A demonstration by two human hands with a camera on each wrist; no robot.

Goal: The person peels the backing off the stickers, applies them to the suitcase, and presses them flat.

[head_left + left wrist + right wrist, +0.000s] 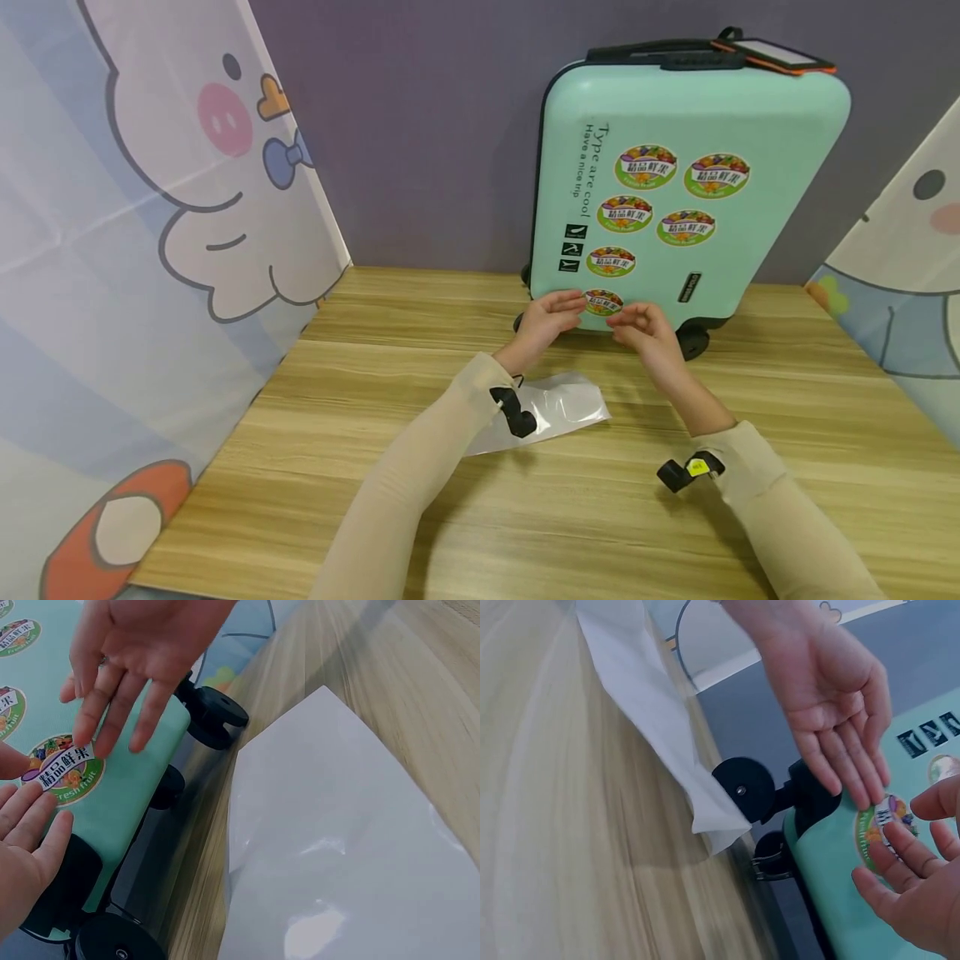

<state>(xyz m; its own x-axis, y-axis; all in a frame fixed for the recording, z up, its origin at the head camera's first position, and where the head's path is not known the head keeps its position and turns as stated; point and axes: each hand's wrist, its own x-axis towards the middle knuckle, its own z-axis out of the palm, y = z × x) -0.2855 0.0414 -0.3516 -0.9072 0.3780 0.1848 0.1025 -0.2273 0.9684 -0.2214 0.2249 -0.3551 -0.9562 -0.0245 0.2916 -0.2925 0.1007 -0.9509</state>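
A mint-green suitcase [795,125] stands upright with several oval fruit stickers on its front. The lowest fruit sticker [603,302] lies flat near the bottom edge, between my two hands. My left hand [546,323] is at its left side, fingers extended and loosely bent. From the right, my right hand [651,333] reaches to the same sticker with relaxed fingers, its fingertips right at the edge. In the left wrist view, that sticker [71,776] shows whole print, with fingertips of both hands over its rim. Neither hand grips anything.
A glossy white sheet [558,404] lies on the wooden table [360,400] below my left forearm. Black wheels [693,340] are under the suitcase, and an orange-edged tag [780,55] rests on top. A grey wall [420,133] and cartoon-printed cloths [165,275] surround the table.
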